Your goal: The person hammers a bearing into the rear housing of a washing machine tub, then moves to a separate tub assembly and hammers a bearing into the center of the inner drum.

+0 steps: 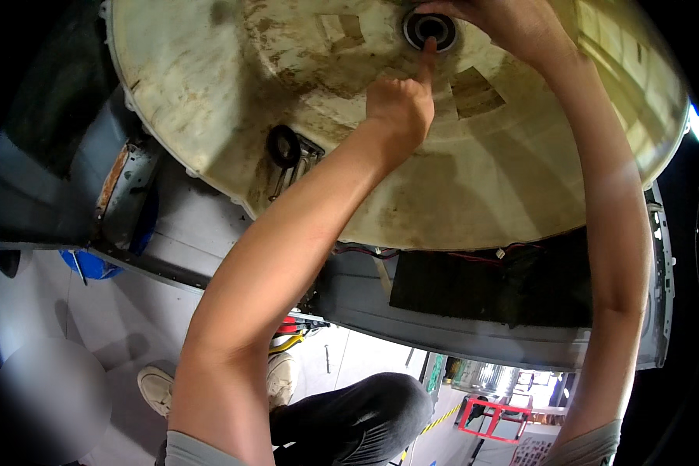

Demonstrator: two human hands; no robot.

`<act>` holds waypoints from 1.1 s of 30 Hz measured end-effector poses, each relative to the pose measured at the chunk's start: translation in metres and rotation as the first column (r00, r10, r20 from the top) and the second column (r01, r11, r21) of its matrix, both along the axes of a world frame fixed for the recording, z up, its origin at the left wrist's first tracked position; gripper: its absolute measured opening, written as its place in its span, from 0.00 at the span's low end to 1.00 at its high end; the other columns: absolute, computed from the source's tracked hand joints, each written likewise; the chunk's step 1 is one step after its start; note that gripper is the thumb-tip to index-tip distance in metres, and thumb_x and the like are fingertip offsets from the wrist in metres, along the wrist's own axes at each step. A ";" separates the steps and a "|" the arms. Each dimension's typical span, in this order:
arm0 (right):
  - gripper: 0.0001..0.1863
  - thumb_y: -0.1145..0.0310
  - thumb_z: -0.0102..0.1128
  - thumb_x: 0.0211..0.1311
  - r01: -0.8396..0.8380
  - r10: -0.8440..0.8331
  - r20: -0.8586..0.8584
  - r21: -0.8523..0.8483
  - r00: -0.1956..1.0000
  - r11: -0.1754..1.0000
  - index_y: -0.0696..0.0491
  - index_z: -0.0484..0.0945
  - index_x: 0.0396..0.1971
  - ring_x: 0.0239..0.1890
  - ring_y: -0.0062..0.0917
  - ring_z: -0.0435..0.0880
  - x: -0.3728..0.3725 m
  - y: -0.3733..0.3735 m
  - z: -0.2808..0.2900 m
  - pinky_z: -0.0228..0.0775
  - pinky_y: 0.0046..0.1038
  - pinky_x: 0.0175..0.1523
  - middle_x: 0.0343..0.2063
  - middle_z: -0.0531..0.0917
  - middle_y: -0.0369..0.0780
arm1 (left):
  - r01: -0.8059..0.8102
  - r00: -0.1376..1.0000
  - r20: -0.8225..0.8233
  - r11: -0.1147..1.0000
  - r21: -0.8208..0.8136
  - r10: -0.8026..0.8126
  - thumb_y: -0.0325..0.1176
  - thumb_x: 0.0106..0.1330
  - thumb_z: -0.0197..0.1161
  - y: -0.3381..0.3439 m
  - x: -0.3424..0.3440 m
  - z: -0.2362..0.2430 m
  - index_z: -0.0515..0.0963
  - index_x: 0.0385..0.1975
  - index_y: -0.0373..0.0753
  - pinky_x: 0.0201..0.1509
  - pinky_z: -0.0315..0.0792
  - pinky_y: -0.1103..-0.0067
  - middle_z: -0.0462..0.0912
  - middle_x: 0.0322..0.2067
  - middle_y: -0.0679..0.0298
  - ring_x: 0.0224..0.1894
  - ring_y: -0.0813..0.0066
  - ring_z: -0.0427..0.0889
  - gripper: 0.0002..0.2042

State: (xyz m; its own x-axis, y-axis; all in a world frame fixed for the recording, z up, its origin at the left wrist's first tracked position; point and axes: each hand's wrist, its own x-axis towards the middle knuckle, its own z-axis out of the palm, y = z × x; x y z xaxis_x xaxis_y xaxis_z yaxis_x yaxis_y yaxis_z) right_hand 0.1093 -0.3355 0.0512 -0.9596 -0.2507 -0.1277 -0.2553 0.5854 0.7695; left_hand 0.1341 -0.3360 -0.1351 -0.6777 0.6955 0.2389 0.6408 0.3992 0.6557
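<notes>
A large, stained cream plastic tub (245, 85) spans the upper view, with a dark round bearing-like ring (450, 31) in a hole near the top. The index finger of my left hand (400, 101) is stretched onto the ring's centre, its other fingers curled and their inside hidden. My right hand (505, 23) reaches in from the right at the top edge, its thumb side at the ring's upper rim and its other fingers partly out of frame. A black rubber ring (283, 146) and a metal bracket (311, 149) sit lower left in the tub, beside my left forearm.
Grey sheet-metal housing (489, 334) surrounds the tub, with wires (474, 256) below it. A blue round object (93, 264) is at left. Tools (287, 342) lie below, beside my shoes and bent leg on the tiled floor (93, 318). A red frame (493, 419) stands farther off.
</notes>
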 end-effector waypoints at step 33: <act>0.27 0.40 0.65 0.54 -0.056 -0.300 -0.684 -0.445 0.665 0.894 0.54 0.85 0.28 0.25 0.43 0.83 0.067 0.076 -0.068 0.75 0.42 0.35 0.19 0.83 0.44 | 0.085 0.996 -0.034 0.996 0.016 -0.085 0.20 0.56 0.53 -0.012 -0.025 -0.016 0.33 0.75 0.53 0.37 0.77 0.66 0.85 0.32 0.51 0.33 0.58 0.85 0.48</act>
State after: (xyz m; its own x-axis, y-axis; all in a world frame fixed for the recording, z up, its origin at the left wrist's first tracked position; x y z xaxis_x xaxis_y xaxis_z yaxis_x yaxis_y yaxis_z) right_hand 0.1760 -0.2598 -0.0165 -0.7191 0.0209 0.6946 0.3710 0.8567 0.3584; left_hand 0.1090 -0.3485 -0.1509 -0.6077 0.7459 0.2728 0.6936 0.3312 0.6397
